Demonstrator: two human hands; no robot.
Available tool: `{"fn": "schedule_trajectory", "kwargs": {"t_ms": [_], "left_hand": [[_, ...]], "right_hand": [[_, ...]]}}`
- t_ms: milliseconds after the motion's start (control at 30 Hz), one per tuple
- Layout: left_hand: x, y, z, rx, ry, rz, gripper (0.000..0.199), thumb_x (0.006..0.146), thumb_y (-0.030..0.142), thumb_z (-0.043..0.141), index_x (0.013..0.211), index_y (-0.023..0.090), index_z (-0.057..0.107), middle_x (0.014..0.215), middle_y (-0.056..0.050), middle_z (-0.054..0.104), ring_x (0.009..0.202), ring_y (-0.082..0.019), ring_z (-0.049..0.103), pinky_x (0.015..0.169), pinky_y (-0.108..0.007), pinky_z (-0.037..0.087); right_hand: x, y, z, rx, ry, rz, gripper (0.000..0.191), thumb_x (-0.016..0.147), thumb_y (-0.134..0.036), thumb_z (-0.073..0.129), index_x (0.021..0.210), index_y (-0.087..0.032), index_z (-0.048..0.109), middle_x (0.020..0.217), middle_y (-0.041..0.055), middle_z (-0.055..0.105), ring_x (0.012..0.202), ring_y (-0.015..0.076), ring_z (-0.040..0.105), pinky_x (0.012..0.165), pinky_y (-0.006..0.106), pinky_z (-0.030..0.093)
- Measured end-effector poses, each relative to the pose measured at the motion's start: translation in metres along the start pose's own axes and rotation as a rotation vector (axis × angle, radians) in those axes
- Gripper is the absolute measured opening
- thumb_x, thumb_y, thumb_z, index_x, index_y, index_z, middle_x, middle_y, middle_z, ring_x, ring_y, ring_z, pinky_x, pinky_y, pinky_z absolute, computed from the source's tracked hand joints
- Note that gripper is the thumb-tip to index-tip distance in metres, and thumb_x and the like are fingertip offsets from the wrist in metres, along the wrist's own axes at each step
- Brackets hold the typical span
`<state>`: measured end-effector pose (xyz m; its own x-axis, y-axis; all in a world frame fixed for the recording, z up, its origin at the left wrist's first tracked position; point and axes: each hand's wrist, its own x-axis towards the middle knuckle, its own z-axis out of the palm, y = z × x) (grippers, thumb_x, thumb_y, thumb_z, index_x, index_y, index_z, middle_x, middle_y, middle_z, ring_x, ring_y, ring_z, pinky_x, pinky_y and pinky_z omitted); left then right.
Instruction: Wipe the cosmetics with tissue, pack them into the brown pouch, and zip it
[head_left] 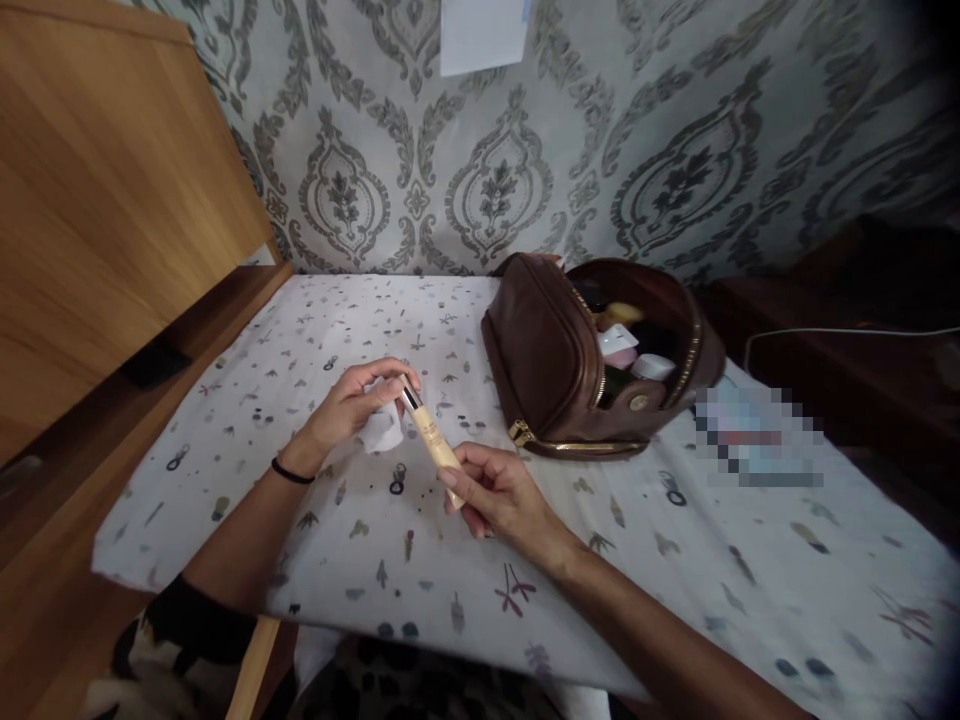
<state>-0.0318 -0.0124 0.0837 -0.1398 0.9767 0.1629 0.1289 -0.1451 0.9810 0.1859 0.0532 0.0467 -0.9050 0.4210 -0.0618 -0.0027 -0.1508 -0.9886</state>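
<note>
A slim cream-yellow cosmetic tube [433,437] with a shiny silver cap [409,392] slants between my two hands above the cloth. Its lower end is pinched between the thumb and fingers of my right hand [501,492]. My left hand [366,398], with a black band at the wrist, grips the cap end with thumb and fingertips. A crumpled white tissue [382,428] hangs from under the left fingers. Print on the tube is too small to read.
An open brown toiletry bag [544,340] stands at the back right, with white-lidded jars [652,367] and other items inside. A white patterned cloth [450,600] covers the table. A blurred-out packet [757,437] lies right of the bag. Wooden furniture [127,180] borders the left.
</note>
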Motion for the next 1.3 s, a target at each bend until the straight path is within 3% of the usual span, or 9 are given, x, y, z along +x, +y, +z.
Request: {"fn": "schedule_trajectory", "kwargs": {"t_ms": [233, 467, 700, 933, 1300], "left_hand": [[0.0008, 0.0008, 0.0026, -0.041, -0.016, 0.048, 0.032, 0.089, 0.049, 0.063, 0.09, 0.017, 0.068, 0.07, 0.0, 0.06, 0.051, -0.008, 0.049, 0.047, -0.02, 0.038], [0.0012, -0.0058, 0.0032, 0.033, 0.043, 0.002, 0.036, 0.086, 0.053, 0.065, 0.08, 0.017, 0.065, 0.064, 0.001, 0.06, 0.049, -0.009, 0.049, 0.046, -0.02, 0.037], [0.0028, -0.007, 0.0031, 0.04, 0.079, 0.044, 0.038, 0.084, 0.054, 0.066, 0.077, 0.017, 0.065, 0.066, 0.002, 0.059, 0.055, -0.01, 0.05, 0.051, -0.022, 0.038], [0.0055, -0.0009, 0.0062, 0.065, 0.173, 0.072, 0.045, 0.076, 0.061, 0.07, 0.067, 0.017, 0.063, 0.063, 0.001, 0.058, 0.059, -0.012, 0.049, 0.059, -0.024, 0.039], [0.0073, -0.0056, 0.0053, -0.004, 0.128, 0.124, 0.041, 0.077, 0.057, 0.072, 0.069, 0.017, 0.063, 0.064, 0.002, 0.057, 0.056, -0.011, 0.047, 0.057, -0.025, 0.038]], "right_hand": [[-0.0013, -0.0003, 0.0017, 0.013, -0.001, 0.037, 0.043, 0.081, -0.058, 0.068, 0.076, -0.018, 0.055, 0.061, -0.0032, 0.062, 0.036, 0.0044, 0.046, 0.034, 0.016, 0.032], [-0.0031, 0.002, 0.0073, -0.178, 0.107, -0.033, 0.037, 0.084, -0.053, 0.066, 0.073, -0.02, 0.053, 0.056, -0.0046, 0.058, 0.037, 0.0063, 0.048, 0.035, 0.017, 0.034], [-0.0038, 0.0014, 0.007, -0.03, 0.054, 0.003, 0.04, 0.081, -0.055, 0.07, 0.077, -0.019, 0.055, 0.063, -0.0035, 0.062, 0.042, 0.0069, 0.056, 0.039, 0.016, 0.041], [-0.003, -0.0027, 0.0047, 0.15, -0.038, 0.028, 0.036, 0.083, -0.05, 0.072, 0.093, -0.017, 0.062, 0.068, -0.0016, 0.067, 0.049, 0.009, 0.065, 0.044, 0.017, 0.049], [-0.002, -0.002, 0.0035, 0.148, -0.058, 0.038, 0.035, 0.083, -0.048, 0.073, 0.093, -0.016, 0.063, 0.066, -0.0012, 0.067, 0.05, 0.0096, 0.065, 0.045, 0.017, 0.049]]}}
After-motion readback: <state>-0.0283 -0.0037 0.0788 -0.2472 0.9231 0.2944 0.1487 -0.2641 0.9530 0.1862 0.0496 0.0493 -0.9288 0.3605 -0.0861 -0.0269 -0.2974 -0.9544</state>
